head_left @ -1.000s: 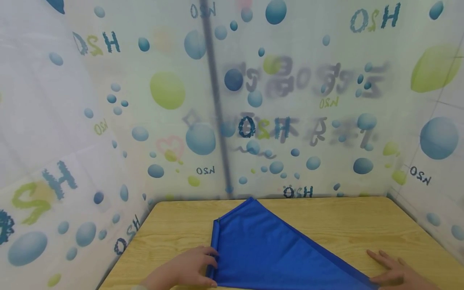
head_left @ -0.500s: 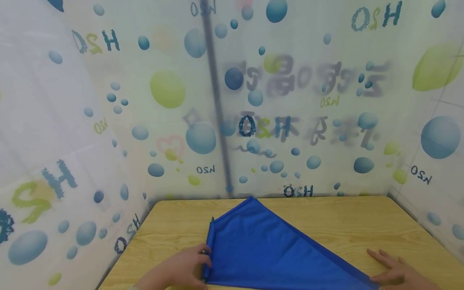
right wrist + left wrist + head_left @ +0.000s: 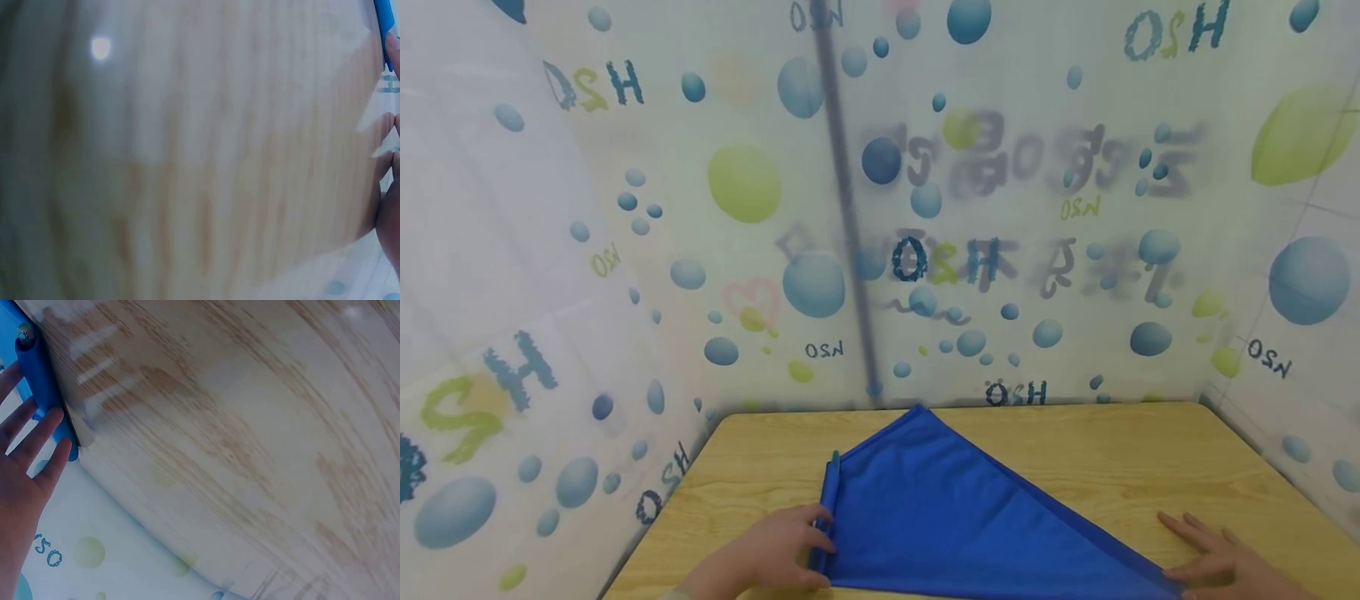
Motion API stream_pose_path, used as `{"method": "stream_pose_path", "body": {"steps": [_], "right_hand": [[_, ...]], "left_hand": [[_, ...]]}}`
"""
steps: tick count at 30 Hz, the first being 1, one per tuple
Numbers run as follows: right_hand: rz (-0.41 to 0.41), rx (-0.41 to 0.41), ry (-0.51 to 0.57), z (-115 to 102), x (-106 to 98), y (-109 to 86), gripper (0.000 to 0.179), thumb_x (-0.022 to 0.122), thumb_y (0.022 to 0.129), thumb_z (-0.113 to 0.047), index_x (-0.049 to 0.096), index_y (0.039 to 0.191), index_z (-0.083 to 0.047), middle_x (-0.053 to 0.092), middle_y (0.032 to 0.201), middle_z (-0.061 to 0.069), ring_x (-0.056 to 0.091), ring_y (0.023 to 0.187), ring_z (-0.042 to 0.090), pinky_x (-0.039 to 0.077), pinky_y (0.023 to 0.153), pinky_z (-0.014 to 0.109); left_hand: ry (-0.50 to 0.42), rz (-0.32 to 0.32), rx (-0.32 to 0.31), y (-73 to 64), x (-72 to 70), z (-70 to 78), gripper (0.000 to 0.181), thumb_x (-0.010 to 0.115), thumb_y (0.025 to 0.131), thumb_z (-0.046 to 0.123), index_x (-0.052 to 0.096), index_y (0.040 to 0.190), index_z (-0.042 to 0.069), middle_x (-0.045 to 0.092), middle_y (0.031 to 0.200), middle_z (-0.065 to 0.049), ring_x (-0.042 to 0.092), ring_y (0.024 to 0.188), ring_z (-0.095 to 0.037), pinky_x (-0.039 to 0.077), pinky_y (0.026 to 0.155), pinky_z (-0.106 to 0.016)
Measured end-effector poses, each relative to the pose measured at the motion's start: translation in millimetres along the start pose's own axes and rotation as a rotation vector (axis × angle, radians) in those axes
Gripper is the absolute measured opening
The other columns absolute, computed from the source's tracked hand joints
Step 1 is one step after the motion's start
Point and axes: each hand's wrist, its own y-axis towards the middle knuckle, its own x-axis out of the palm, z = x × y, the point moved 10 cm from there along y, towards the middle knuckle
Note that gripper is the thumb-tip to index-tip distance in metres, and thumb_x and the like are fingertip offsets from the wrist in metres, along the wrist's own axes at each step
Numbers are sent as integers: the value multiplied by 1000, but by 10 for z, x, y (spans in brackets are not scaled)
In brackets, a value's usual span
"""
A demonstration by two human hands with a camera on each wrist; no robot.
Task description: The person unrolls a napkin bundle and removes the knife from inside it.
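Observation:
A blue cloth (image 3: 947,517) lies on the table, its left edge wound into a narrow roll (image 3: 829,492). Something greenish (image 3: 25,334), too small to identify, pokes out of the roll's end. My left hand (image 3: 771,550) rests its spread fingers on this roll (image 3: 42,378), with the thumb near the lower end in the head view. At the cloth's right corner, my right hand (image 3: 1217,567) touches the fabric, its other fingers stretched over the wood. Only part of the right hand (image 3: 390,209) and a strip of the cloth (image 3: 384,25) show in the right wrist view.
The light wooden table (image 3: 760,467) reaches back to a pale sheet-like wall (image 3: 752,267) printed with bubbles and letters. Similar side walls (image 3: 1311,400) stand close on the left and right. The cloth's far corner lies near the table's back edge.
My left hand and the roll have shifted left, so the flat part of the cloth reaches further left. A green tip shows more clearly at the roll's far end. The right hand has stayed put.

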Motion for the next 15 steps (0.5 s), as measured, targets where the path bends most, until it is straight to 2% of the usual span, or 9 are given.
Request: {"method": "stream_pose_path", "body": {"steps": [8,15], "right_hand": [[14,67,-49,29,-10,7,46,69,82,5,74,114,-28,14,145,-43,-9,126,-27,-26,82,9],[23,15,-154,8,-9,-7,51,69,80,4,72,116,-31,11,148,-40,-11,129,-24,-22,86,8]], "left_hand": [[7,25,-6,-22,-51,1,32,73,81,52,74,100,27,57,117,0,57,101,-13,50,85,-35],[-41,3,-39,-67,-51,-35,33,77,77,51,70,101,29,54,118,3,56,101,-12,50,85,-35]]}}
